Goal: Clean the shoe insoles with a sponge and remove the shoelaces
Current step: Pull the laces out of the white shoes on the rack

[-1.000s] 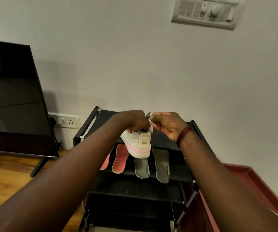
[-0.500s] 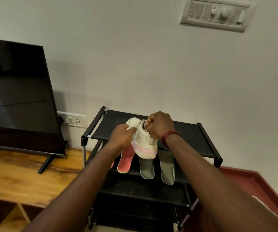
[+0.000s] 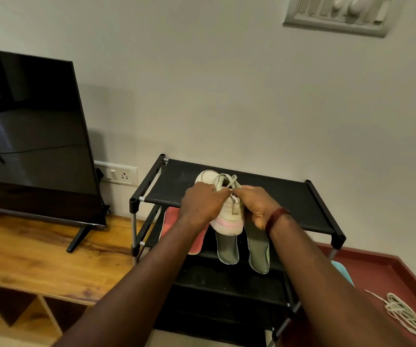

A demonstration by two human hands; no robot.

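The white shoe (image 3: 228,214) with a pink stripe is held just above the top shelf of the shoe rack (image 3: 302,204), with its toe turned toward the person. The left hand (image 3: 202,206) is clenched round the left side of the shoe. The right hand (image 3: 257,207) is curled round its right side. The fingertips meet at the shoelace (image 3: 232,182), but whether the lace itself is pinched cannot be told.

The step in hand is judged to be the unlacing. It is done well when the shoe is kept steady by one hand and the lace is loosened row by row from the top eyelets, not dragged by one end, so that no knot is made.

Two grey insoles (image 3: 227,249) and a pink insole (image 3: 172,221) lean on the rack's second shelf. Loose laces (image 3: 407,319) lie on the floor right of the rack.
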